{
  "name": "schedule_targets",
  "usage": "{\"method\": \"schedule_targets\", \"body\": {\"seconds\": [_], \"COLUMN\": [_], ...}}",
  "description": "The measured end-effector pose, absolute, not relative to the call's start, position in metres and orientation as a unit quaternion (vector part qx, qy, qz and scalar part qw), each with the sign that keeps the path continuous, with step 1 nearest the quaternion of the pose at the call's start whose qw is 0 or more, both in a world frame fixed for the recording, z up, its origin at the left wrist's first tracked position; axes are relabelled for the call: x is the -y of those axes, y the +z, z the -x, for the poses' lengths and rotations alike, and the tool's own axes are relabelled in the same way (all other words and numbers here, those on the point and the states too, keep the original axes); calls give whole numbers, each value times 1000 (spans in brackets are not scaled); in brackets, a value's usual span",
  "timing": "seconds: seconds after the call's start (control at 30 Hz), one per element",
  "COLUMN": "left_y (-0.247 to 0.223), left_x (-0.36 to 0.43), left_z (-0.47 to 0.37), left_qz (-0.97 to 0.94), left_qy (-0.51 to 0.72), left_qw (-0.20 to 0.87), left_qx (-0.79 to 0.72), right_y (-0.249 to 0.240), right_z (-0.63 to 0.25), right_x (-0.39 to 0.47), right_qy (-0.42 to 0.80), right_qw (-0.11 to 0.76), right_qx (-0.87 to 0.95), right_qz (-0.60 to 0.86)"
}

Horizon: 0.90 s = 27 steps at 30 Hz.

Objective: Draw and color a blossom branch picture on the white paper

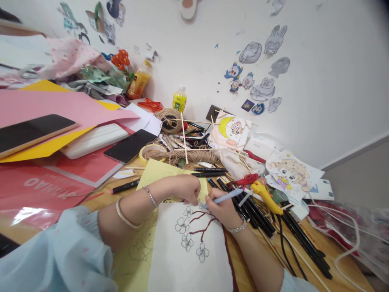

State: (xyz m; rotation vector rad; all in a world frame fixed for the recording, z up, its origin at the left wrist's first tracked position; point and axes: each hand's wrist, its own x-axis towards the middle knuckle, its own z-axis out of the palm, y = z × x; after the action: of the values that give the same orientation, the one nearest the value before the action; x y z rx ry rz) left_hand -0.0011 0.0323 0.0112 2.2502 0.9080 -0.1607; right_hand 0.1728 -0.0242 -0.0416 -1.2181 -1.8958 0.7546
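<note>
A white sheet of paper (179, 269) lies before me, drawn with a dark red branch (203, 230) and several outlined flowers (182, 225). Its left part overlaps a yellow sheet (133, 259) with faint pencil lines. My right hand (223, 210) is closed round a light blue pen (228, 195). The pen's tip is at the paper's upper edge, beside a small flower; whether it touches cannot be seen. My left hand (189, 190) is curled at the top of the paper, fingers folded under. Anything inside those fingers is hidden.
Several black markers (255, 215) and a yellow glue gun (266, 196) lie at right. Behind are twine (188, 156), a tape roll (152, 153) and a yellow-labelled bottle (180, 99). Phones (131, 146) and coloured paper (60, 105) fill the left. A white cable (354, 231) hangs right.
</note>
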Motion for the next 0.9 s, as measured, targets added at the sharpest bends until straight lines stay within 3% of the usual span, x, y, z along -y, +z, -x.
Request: {"method": "schedule_targets", "body": {"seconds": [0.6,0.9], "left_y": [11,13], "left_x": [-32,-31], "left_z": [1,1], "left_qz": [-868,-865], "left_qy": [-64,-65], "left_qw": [343,345], "left_qx": [-353,-359], "right_y": [-40,-43], "right_z": [-171,-172], "right_x": [24,23], "right_qy": [351,314], "right_qw": [382,390], "right_qx": [707,721], "right_qz": [481,479]}}
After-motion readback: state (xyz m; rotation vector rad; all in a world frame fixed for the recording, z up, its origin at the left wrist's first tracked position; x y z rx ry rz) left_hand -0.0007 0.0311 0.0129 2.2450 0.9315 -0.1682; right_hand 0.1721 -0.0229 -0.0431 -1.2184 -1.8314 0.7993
